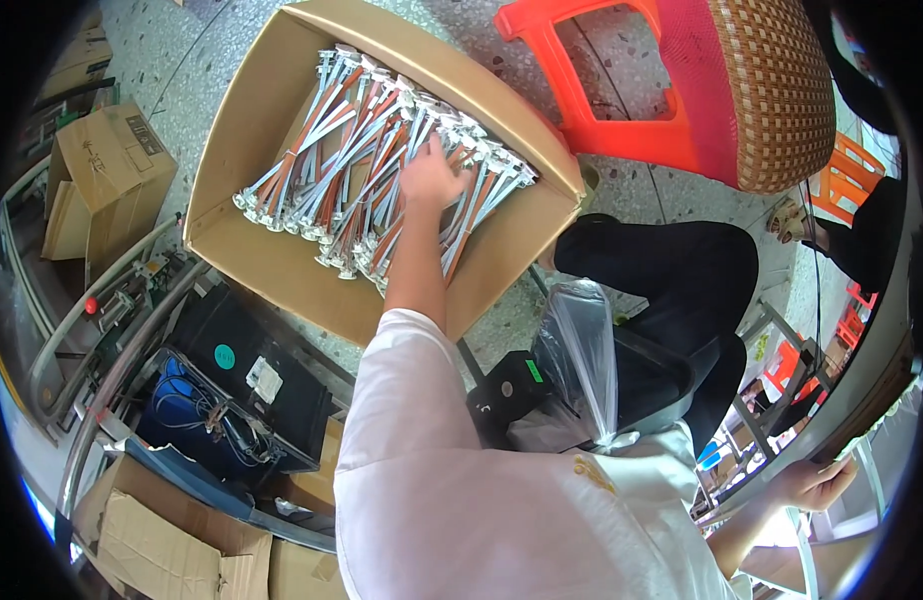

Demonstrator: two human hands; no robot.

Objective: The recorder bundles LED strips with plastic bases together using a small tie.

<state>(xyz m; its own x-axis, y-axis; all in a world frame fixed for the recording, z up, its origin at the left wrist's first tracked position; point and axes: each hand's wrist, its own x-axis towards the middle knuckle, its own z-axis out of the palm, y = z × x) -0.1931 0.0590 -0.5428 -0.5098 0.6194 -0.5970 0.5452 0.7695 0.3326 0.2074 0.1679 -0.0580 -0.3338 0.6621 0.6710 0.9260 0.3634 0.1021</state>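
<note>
The bundled cable harnesses (382, 160) (orange and white leads with pale connectors at both ends) lie in rows inside the open cardboard box (282, 270) at the upper centre of the frame; where the rows run under the hand and forearm they are hidden, and the individual connectors are too small to tell apart. The left hand (432, 175) reaches down into the box with the arm stretched straight from the white sleeve, palm down and fingers spread flat on the harnesses; whether any finger has closed round one cannot be told. The right hand (812, 485), at the lower right rim, curls over a metal rail (782, 470), its grip partly cut off by the fisheye edge. The box walls stand close around the harnesses on every side, with a strip of bare cardboard floor along the lower left wall; just beyond its right corner sit a red plastic stool (602, 120) and a woven seat (772, 90); below, a clear plastic bag (582, 350) and black equipment (252, 370) crowd the floor.
</note>
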